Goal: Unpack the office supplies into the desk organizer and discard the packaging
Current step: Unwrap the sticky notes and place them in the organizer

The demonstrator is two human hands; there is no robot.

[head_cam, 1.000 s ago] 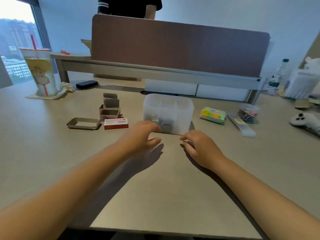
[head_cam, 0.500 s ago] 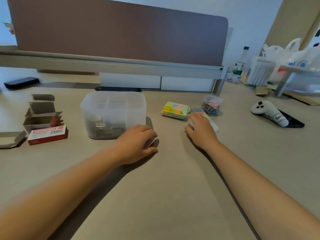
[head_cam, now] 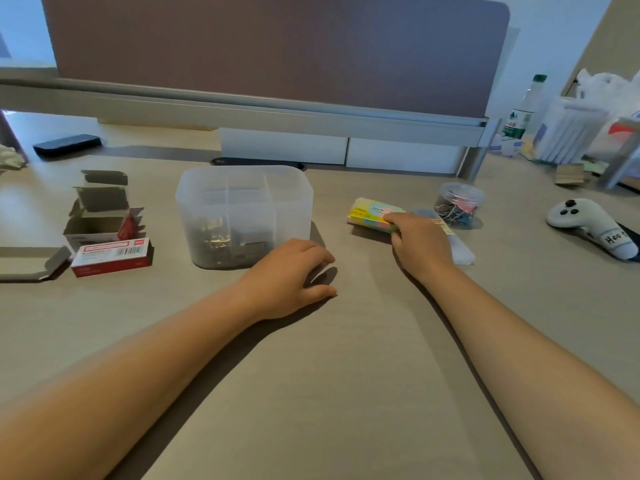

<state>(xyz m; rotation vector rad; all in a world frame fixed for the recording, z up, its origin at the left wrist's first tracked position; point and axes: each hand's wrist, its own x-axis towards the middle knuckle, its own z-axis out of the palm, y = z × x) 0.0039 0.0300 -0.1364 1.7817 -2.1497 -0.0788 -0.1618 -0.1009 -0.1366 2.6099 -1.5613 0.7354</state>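
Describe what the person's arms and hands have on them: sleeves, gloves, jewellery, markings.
Both forearms are bare as far as the frame shows, with no sleeve in view. The left hand and right hand wear no gloves. No watch, bracelet or ring is visible, and no markings show on either arm. The nails are too small to judge.

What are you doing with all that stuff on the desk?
A person is unpacking office supplies into a clear organizer, which already has some small metal bits inside. The right hand is on a colorful pack of sticky notes, touching its near end. The left hand rests on the desk beside the organizer. Opened cardboard boxes and a red staple box sit off to the left.
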